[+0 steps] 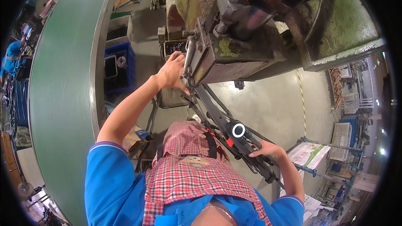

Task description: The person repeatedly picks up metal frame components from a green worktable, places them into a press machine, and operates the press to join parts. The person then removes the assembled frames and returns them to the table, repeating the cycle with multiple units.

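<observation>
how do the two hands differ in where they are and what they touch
The left hand reaches far forward, arm stretched, to the grimy machine's metal rod. The right hand stays close to the body, elbow bent, resting on the black lever bar. Both are bare and touch parts of the same machine.

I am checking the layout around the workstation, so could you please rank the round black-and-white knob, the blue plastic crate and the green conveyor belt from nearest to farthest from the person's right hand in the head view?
1. Round black-and-white knob: just up-left of the right hand, on the dark metal linkage.
2. Blue plastic crate: on the floor, far left.
3. Green conveyor belt: farthest, curving along the left edge.
</observation>
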The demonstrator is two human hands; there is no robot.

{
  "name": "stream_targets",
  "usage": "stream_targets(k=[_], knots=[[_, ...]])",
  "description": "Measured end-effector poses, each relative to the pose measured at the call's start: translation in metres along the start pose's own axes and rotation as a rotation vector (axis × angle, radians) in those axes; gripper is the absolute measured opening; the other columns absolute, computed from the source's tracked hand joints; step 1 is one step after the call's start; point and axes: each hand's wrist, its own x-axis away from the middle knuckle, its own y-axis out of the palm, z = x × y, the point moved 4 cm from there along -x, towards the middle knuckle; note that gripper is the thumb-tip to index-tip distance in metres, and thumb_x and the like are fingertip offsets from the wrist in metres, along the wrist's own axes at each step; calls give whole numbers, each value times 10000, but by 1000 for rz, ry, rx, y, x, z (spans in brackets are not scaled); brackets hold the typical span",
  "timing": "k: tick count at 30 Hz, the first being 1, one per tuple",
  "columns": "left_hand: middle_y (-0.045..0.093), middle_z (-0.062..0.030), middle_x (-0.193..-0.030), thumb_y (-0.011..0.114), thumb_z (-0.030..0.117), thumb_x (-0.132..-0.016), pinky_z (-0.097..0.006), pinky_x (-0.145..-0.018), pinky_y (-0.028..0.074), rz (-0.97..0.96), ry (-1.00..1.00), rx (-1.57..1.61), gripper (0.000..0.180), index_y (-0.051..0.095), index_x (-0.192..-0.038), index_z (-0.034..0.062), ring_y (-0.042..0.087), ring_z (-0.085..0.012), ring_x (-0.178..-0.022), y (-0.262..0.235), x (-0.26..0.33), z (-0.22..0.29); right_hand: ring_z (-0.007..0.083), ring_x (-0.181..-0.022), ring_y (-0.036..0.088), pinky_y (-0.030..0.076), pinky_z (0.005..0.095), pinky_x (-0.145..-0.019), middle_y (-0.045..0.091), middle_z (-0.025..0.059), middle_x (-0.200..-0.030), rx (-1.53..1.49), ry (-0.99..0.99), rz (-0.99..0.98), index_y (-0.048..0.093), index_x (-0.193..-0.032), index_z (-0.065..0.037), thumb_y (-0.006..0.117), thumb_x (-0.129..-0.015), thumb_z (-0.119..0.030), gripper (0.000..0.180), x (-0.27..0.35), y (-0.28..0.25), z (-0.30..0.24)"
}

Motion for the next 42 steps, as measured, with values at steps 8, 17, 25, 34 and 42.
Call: stream_targets(k=[8, 17, 25, 34, 42], knots=[[504, -150, -1266, 732, 698, -453, -461, -1111, 186, -46, -8, 67, 990, 586, -1208, 75, 373, -322, -1253, 8, 2, -6, 194, -988, 586, 420, 310, -893, 645, 124, -1059, 12, -11, 5, 605, -1155, 56, 814, -630, -420, 739, -9, -5, 19], [511, -153, -1262, 737, 693, -454, -488, -1113, 181, 14, 5, 11, 967, 595, -1196, 91, 386, -344, -1247, -31, -12, 8, 150, -845, 597, 455, 290, -798, 661, 63, -904, -48, -83, 34, 635, -1080, 14, 816, -666, -317, 560, 14, 2, 4], [475, -155, -1198, 871, 366, -492, -510, -1076, 271, 524, -163, 55, 840, 492, -1176, 61, 429, -356, -1178, -55, 44, 60, 90, -673, 525, 424, 277, -622, 605, 3, -730, 128, -146, 41, 652, -1063, 7, 814, -664, -330, 547, 38, 31, 5], [650, -62, -927, 714, 449, -800, -355, -769, 509, 489, -1407, 2237, 500, 588, -1038, 28, 625, -192, -852, 170, 85, 287, 106, -689, 513, 437, 280, -650, 574, -4, -735, 165, -401, -19, 634, -1080, -11, 810, -678, -343, 550, -4, 74, 51], [621, -36, -749, 764, 283, -765, -290, -569, 522, 1293, -1499, 1782, 329, 600, -902, 33, 623, -151, -630, 70, 178, 342, 260, -690, 633, 489, 355, -665, 641, 132, -759, 547, -649, 55, 605, -1079, -24, 776, -650, -347, 564, 59, 141, -6]])
